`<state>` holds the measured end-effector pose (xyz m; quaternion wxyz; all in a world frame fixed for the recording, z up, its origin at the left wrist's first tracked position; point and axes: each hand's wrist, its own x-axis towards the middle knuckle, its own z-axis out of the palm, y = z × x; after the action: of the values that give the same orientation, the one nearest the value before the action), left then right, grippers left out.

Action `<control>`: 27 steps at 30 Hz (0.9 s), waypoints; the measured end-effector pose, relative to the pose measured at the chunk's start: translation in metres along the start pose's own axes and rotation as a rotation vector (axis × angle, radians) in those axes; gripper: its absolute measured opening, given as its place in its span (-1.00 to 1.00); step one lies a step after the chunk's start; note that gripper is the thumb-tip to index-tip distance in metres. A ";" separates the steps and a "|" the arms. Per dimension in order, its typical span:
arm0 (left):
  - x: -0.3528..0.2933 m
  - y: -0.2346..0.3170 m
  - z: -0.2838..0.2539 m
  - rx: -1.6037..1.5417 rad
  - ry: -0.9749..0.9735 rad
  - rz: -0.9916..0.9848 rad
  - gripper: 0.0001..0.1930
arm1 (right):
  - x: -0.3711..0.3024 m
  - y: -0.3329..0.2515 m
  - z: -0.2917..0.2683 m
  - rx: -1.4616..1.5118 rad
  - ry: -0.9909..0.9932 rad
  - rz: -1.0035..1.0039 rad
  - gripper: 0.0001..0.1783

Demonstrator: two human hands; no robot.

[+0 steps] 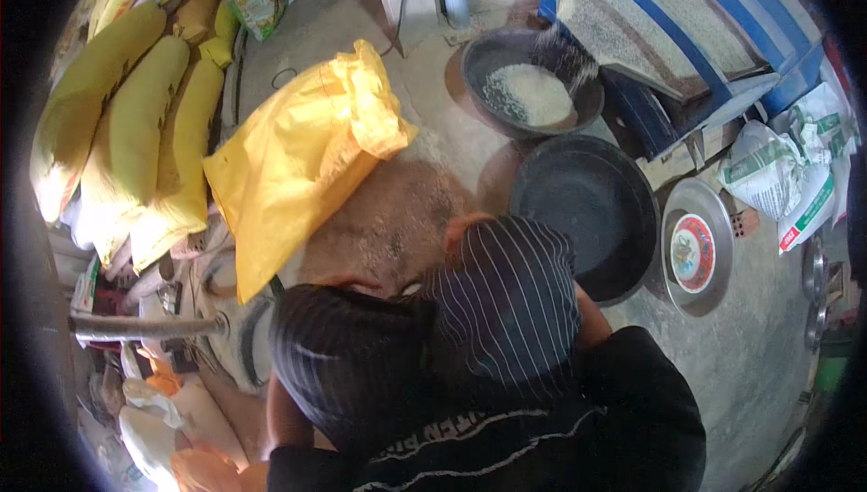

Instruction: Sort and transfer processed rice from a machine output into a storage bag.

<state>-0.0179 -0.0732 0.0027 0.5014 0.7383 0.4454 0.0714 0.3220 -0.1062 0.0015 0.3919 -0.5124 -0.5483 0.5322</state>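
Note:
Neither of my hands shows; my knees in dark striped shorts [506, 302] hide them. Part of my left arm [289, 415] runs down beside my left thigh, and some skin of my right arm [591, 318] shows beside the right one. A patch of bare skin [462, 228] shows at my right knee; I cannot tell whether it is knee or hand. Just ahead of my left knee stands a yellow woven sack [302, 167], its crumpled top leaning right. Ahead of my right knee lies a wide black basin [587, 212] with a dusty inside.
White grains fall from a blue sieving machine [668, 22] into another black basin [533, 99]. A metal basin [713, 221] holding a patterned bowl [693, 253] sits at right, near printed bags [768, 167]. Full yellow sacks [131, 149] lie at left above a metal bar [149, 328].

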 end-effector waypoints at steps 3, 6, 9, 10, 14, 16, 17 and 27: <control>0.073 0.011 -0.002 0.144 0.108 0.093 -0.77 | -0.039 0.061 0.010 -0.211 0.190 0.227 -0.70; 0.177 0.064 -0.013 0.489 0.594 0.360 -0.76 | -0.054 0.088 0.008 -0.420 0.342 0.430 -0.69; 0.281 0.067 -0.034 0.962 0.736 0.448 -0.61 | -0.048 0.090 0.013 -0.605 0.459 0.571 -0.70; 0.302 0.077 -0.032 1.061 0.655 0.263 -0.56 | -0.059 0.085 0.003 -0.737 0.553 0.661 -0.71; 0.372 0.041 -0.052 1.043 0.550 -0.276 -0.37 | -0.123 0.086 -0.023 -0.791 0.967 0.937 -0.69; 0.371 0.018 -0.049 1.134 0.431 0.008 -0.56 | -0.203 0.108 -0.043 -0.986 1.137 1.009 -0.52; 0.368 -0.014 -0.095 0.834 0.331 -0.074 -0.67 | -0.214 0.101 -0.035 -1.075 1.230 1.044 -0.43; 0.176 -0.064 -0.028 0.321 0.364 0.101 -0.37 | -0.338 0.208 -0.003 1.031 1.130 0.294 -0.39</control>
<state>0.0330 0.0806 -0.0953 0.2848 0.8048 0.4967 0.1565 0.4116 -0.4561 -0.1638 0.7261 -0.5263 0.1250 0.4245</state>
